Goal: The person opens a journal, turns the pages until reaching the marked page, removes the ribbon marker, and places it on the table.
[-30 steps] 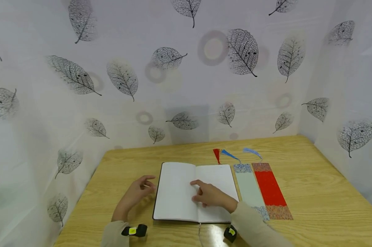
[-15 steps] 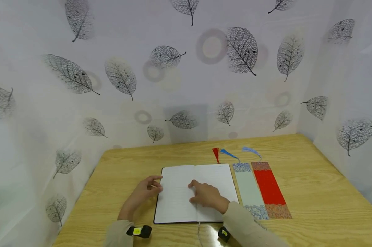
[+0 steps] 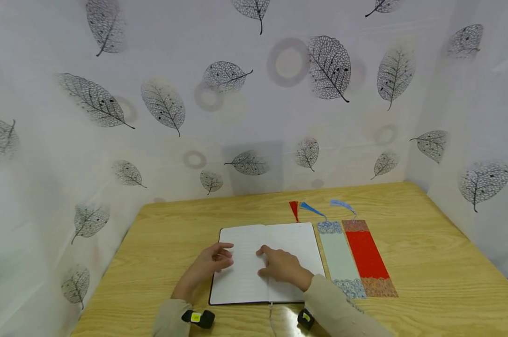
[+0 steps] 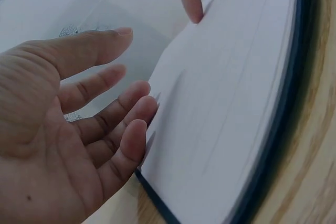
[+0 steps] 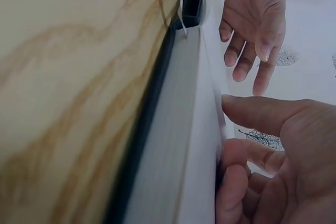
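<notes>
An open notebook (image 3: 241,288) with a dark cover and faintly ruled white pages lies flat on the table. My left hand (image 3: 205,266) hovers at its left edge, fingers loosely bent and holding nothing, the fingertips overlapping the left page. In the left wrist view that palm (image 4: 47,156) faces the pages. Near the centre fold, my right hand (image 3: 286,267) rests on the paper with index finger and thumb extended and the other fingers bent under. A thin ribbon (image 5: 181,6) comes out at the bottom of the spine. From the notebook's top edge sticks a red tassel (image 3: 294,210).
Right of the notebook lie a pale green bookmark (image 3: 342,257) with a blue tassel (image 3: 312,208) and a red bookmark (image 3: 368,255) with a light blue tassel (image 3: 342,204). Leaf-printed white sheeting (image 3: 245,121) stands behind the wooden table (image 3: 439,262).
My left hand has moved right, from beside the notebook to over the left page's edge. The raised, blank-looking left page now lies flatter and shows ruled lines. My right hand shifted slightly left.
</notes>
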`<move>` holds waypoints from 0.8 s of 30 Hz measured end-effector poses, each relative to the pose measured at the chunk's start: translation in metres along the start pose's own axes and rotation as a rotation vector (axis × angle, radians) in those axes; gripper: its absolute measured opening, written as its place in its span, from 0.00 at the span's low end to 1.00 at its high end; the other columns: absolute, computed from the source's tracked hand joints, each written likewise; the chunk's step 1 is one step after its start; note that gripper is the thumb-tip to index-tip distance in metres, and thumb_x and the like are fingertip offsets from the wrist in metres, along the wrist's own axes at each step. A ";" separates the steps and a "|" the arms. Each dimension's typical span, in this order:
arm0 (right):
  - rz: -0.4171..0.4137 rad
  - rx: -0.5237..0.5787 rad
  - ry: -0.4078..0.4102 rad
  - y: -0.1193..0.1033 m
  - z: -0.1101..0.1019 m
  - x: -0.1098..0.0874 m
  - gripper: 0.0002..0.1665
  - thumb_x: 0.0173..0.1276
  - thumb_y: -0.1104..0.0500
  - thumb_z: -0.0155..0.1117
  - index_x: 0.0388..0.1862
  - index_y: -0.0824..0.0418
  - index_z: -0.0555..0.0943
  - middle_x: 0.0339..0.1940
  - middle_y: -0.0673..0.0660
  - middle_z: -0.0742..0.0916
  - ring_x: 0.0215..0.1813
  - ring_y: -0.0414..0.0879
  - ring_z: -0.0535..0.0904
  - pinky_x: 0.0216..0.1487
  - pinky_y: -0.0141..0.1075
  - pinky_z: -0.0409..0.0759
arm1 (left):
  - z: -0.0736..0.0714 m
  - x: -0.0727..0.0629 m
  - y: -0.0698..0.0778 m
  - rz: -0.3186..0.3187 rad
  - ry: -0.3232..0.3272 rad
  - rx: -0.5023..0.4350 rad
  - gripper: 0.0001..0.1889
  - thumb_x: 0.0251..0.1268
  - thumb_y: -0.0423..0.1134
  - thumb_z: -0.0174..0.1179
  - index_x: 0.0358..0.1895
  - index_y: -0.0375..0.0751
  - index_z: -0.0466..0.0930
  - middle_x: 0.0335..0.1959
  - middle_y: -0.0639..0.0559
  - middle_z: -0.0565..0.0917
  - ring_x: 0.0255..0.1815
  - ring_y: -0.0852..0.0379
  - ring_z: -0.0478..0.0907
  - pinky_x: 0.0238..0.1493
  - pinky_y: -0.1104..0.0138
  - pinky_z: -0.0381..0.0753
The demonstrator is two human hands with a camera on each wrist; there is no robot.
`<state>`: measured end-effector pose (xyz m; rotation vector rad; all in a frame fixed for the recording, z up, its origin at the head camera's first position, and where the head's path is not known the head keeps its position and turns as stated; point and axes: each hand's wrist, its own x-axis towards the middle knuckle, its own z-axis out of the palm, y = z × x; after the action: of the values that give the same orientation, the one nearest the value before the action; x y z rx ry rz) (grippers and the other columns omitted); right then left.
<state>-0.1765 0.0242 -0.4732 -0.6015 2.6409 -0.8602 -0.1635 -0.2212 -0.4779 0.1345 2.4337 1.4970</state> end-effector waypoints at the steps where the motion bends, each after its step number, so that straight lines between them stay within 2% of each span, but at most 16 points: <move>1: 0.000 0.001 -0.001 0.000 0.000 0.000 0.27 0.58 0.53 0.72 0.56 0.55 0.76 0.25 0.48 0.78 0.23 0.41 0.70 0.23 0.34 0.67 | 0.001 0.001 -0.001 -0.002 -0.002 0.000 0.27 0.64 0.42 0.63 0.64 0.39 0.70 0.48 0.45 0.80 0.42 0.57 0.76 0.36 0.66 0.77; 7: 0.005 0.010 -0.010 -0.001 -0.001 -0.002 0.27 0.59 0.53 0.72 0.57 0.55 0.76 0.26 0.48 0.79 0.24 0.41 0.70 0.24 0.34 0.67 | 0.006 0.002 -0.003 -0.007 -0.002 0.016 0.26 0.63 0.42 0.64 0.63 0.38 0.71 0.46 0.46 0.80 0.41 0.59 0.74 0.34 0.69 0.75; 14: 0.000 0.004 -0.011 -0.003 -0.002 -0.001 0.27 0.59 0.53 0.72 0.57 0.55 0.76 0.25 0.48 0.78 0.24 0.41 0.70 0.25 0.34 0.66 | 0.009 0.003 -0.005 -0.008 0.011 0.053 0.26 0.60 0.39 0.67 0.60 0.35 0.73 0.46 0.46 0.80 0.43 0.58 0.75 0.41 0.70 0.75; 20: -0.008 0.016 -0.014 -0.002 -0.003 -0.002 0.28 0.59 0.53 0.71 0.58 0.55 0.76 0.26 0.48 0.79 0.24 0.40 0.71 0.25 0.33 0.67 | 0.013 0.004 -0.007 -0.005 0.042 0.097 0.26 0.56 0.37 0.69 0.58 0.34 0.75 0.43 0.48 0.79 0.41 0.58 0.74 0.41 0.71 0.74; 24: -0.027 0.110 -0.043 0.004 -0.006 -0.001 0.27 0.61 0.55 0.70 0.59 0.56 0.76 0.25 0.49 0.80 0.22 0.40 0.73 0.24 0.33 0.69 | 0.015 0.006 -0.008 0.003 0.047 0.120 0.27 0.55 0.36 0.70 0.58 0.34 0.75 0.42 0.48 0.78 0.41 0.58 0.73 0.41 0.70 0.73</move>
<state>-0.1792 0.0310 -0.4708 -0.6217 2.5331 -0.9824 -0.1642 -0.2104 -0.4924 0.1281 2.5621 1.3702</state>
